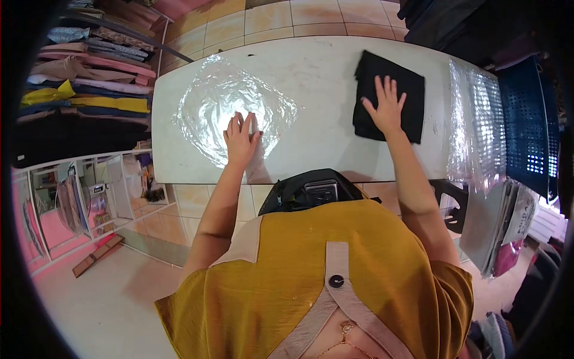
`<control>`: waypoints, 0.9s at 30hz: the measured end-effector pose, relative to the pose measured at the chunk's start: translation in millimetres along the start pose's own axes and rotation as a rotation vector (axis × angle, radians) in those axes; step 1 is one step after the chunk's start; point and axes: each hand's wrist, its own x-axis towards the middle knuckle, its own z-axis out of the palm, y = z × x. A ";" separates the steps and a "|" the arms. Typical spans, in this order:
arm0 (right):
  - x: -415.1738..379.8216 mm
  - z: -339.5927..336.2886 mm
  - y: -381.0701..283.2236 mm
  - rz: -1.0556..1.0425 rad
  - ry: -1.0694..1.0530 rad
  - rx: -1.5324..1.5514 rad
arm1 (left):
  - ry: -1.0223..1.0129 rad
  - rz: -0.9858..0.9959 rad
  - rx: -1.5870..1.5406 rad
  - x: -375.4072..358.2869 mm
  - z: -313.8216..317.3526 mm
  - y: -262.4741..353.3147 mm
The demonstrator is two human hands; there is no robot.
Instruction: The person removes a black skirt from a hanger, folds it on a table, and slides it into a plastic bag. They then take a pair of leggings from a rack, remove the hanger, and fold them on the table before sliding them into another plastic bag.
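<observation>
A clear, shiny plastic bag (203, 107) lies flat and crinkled on the left half of the white table (323, 119). My left hand (240, 140) rests on its lower right part, fingers extended and slightly bent, gripping nothing that I can see. On the right half of the table is a folded black garment (371, 72); its exact kind cannot be made out. Flat on top of it lies my right hand (386, 107), with the fingers spread.
More clear plastic (460, 119) hangs over the table's right end, beside a blue perforated basket (526, 125). Folded clothes (89, 90) fill a rack on the left. A black bag (323, 188) sits at my waist, against the near edge.
</observation>
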 end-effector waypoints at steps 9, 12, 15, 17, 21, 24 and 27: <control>-33.9 -84.7 32.9 -0.343 -0.549 0.194 | -0.040 -0.281 -0.343 -21.6 -6.0 25.3; -55.3 -70.7 31.4 -0.208 -0.380 0.207 | -0.022 -0.362 -0.383 -20.4 -1.7 28.0; -70.0 -55.0 31.3 -0.138 -0.187 0.172 | 0.061 -0.343 -0.331 -16.1 10.2 28.9; -72.1 -51.2 35.5 -0.267 -0.097 0.185 | 0.002 -0.413 -0.356 -10.6 6.9 36.0; -63.1 -62.7 58.0 -0.473 -0.234 0.203 | -0.087 -0.536 -0.458 -3.8 5.0 44.1; -55.8 -78.7 75.8 -0.604 -0.352 0.219 | 0.020 -0.428 -0.341 -0.7 13.9 49.0; -55.3 -83.2 92.1 -0.453 -0.011 0.312 | 0.315 -0.219 -0.380 8.7 23.2 85.8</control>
